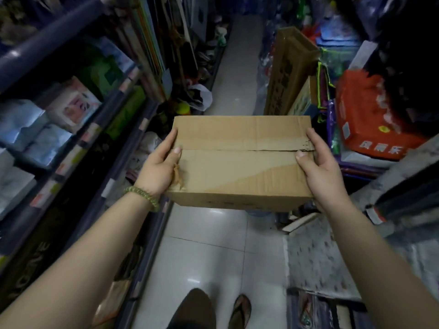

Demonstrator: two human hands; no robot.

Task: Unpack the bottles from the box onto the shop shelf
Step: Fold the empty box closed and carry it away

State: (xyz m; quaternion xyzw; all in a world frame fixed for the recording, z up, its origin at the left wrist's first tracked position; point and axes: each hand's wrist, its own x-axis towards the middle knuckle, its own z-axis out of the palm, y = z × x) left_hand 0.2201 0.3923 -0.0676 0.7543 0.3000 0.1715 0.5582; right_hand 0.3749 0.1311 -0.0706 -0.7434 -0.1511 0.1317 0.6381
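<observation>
Aisle: a narrow shop aisle with a tiled floor [209,257] underfoot; the person stands in it, one sandalled foot [240,312] visible below the arms.
Shop shelf: the shelving [78,143] runs along the outer side of the left hand, stocked with packaged goods; no bottles or free slot can be made out there.
Right-side stock: beyond the right hand stand a tall upright carton [288,70] and a red printed pack [373,119], among bagged goods.
Cardboard box: the box [240,162] is carried in the air between the two hands, over the floor, resting on no surface.
Box axis: its long axis runs crosswise, from one hand to the other; the top faces up toward the camera, roughly level.
Box flaps: shut, their seam running along the long axis; the seam gapes slightly near the right hand.
Left hand: the left hand [161,167] clasps the left end, thumb on top near the seam, bead bracelet [142,195] at the wrist.
Right hand: the right hand [318,167] clasps the right end, thumb on top at the seam.
Step in hand: carrying, I judge; unpacking not yet begun, bottles unseen inside.
Next move: likely set the box down or prop it, free one hand, and lift the flaps at the seam.
</observation>
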